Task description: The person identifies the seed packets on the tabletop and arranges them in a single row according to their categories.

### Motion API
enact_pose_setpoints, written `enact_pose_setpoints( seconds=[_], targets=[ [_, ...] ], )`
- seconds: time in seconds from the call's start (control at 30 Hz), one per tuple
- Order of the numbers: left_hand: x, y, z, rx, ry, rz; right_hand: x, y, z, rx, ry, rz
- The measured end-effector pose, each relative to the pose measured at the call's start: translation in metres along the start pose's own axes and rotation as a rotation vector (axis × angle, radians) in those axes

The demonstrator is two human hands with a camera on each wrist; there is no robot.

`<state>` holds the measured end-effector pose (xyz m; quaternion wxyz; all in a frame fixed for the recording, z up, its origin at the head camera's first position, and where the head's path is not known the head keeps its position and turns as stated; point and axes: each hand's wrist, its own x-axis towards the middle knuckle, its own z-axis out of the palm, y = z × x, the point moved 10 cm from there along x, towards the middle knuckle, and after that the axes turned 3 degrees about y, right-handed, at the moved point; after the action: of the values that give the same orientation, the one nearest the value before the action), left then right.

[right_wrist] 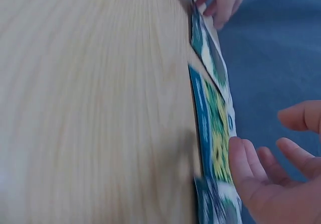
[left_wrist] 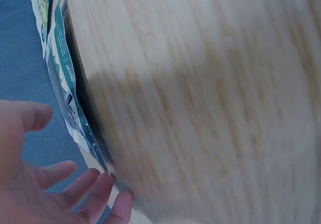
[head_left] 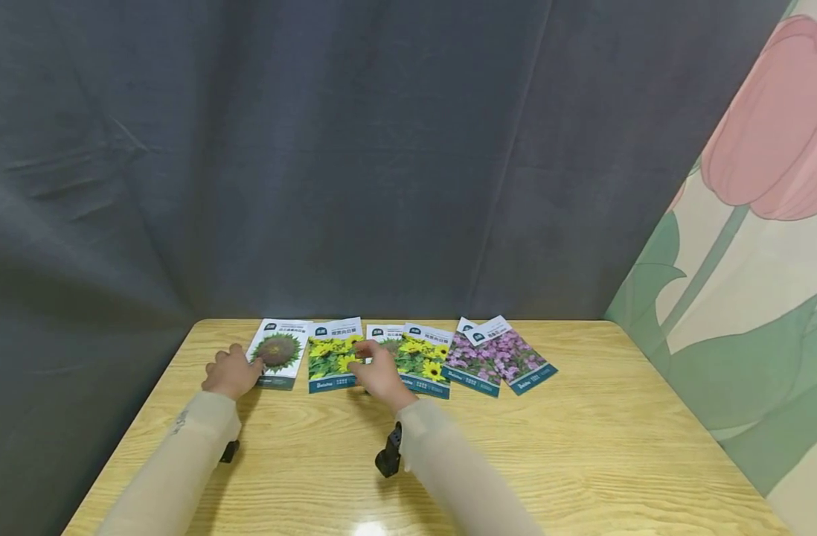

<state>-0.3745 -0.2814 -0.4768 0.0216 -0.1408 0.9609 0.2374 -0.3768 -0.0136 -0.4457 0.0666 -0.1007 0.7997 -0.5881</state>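
In the head view, a seed packet with a dark-centred, green-fringed flower (head_left: 278, 353) lies at the left of the row. My left hand (head_left: 231, 372) is at its left edge; in the left wrist view the fingertips come close to the packet (left_wrist: 64, 71), contact unclear. To its right lies a packet of yellow flowers (head_left: 329, 359). My right hand (head_left: 382, 376) hovers by that packet's right side, thumb and fingers apart, holding nothing. It partly covers a second green-fringed flower packet (head_left: 382, 331), which a second yellow-flower packet (head_left: 427, 359) overlaps.
Two overlapping packets of pink-purple flowers, one on the left (head_left: 472, 363) and one on the right (head_left: 512, 356), lie at the row's right end. All rest on a wooden table (head_left: 582, 447). Behind hangs a dark grey cloth (head_left: 382, 164); a tulip-patterned wall (head_left: 737, 298) stands right.
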Motion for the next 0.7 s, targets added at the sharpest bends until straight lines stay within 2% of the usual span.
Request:
enact_pose_setpoints(
  seconds=[0.3,0.53,0.7],
  targets=[
    [-0.005,-0.001,0.001,0.012,0.018,-0.010,-0.006,0.007,0.058,0.314,-0.059,0.149],
    [-0.004,-0.001,0.003,-0.005,0.031,-0.031,-0.015,0.018,0.090,0.420,-0.127,0.275],
    [-0.005,-0.001,0.003,-0.005,0.044,-0.036,-0.019,0.017,0.103,0.500,-0.162,0.311]
  ],
)
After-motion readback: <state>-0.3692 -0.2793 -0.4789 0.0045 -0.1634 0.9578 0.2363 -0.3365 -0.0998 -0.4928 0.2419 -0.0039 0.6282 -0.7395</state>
